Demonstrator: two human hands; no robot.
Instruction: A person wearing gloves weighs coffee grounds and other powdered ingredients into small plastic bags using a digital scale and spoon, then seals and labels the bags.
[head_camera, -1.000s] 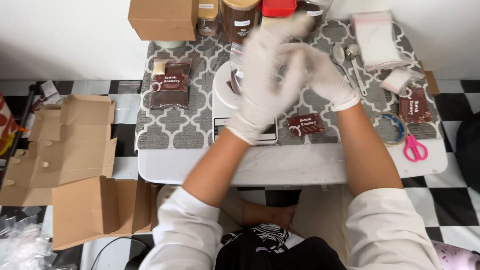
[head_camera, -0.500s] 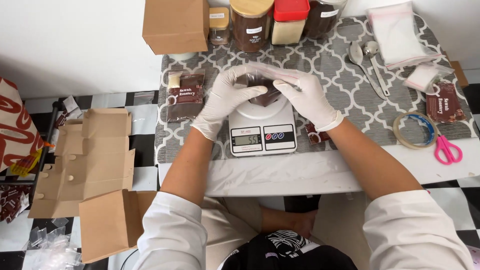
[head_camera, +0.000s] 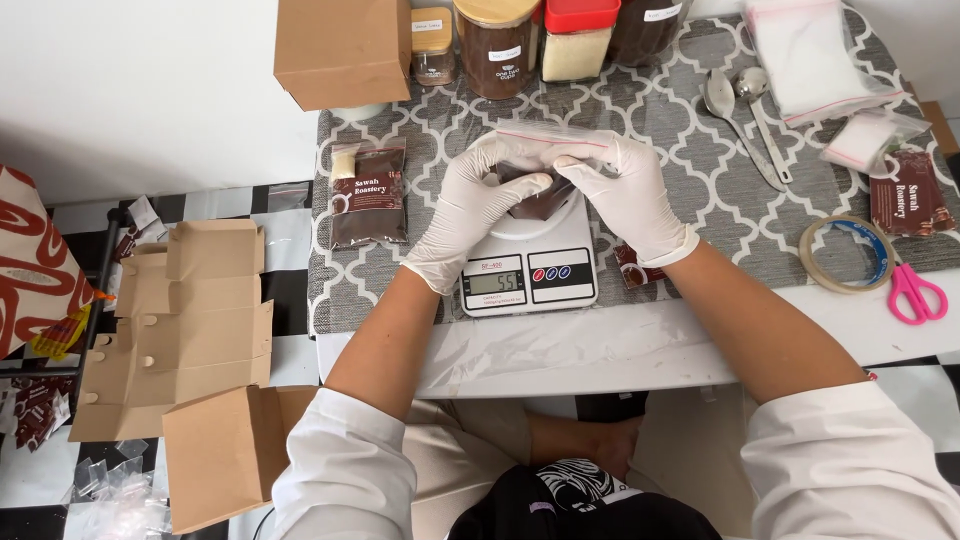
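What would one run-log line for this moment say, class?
left hand: gloved, pinching bag | right hand: gloved, pinching bag | bag: clear, brown powder inside, over scale | scale: on mat, display lit

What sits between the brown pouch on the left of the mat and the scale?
In the head view, only the left hand lies between the brown pouch and the scale; beneath it is bare patterned mat.

1. The bag on the scale is largely covered by the left hand and right hand.
2. The right forearm hides most of a brown sachet.
3. The top edge cuts off the jars and the box.
4. The scale's digits are too small to read.
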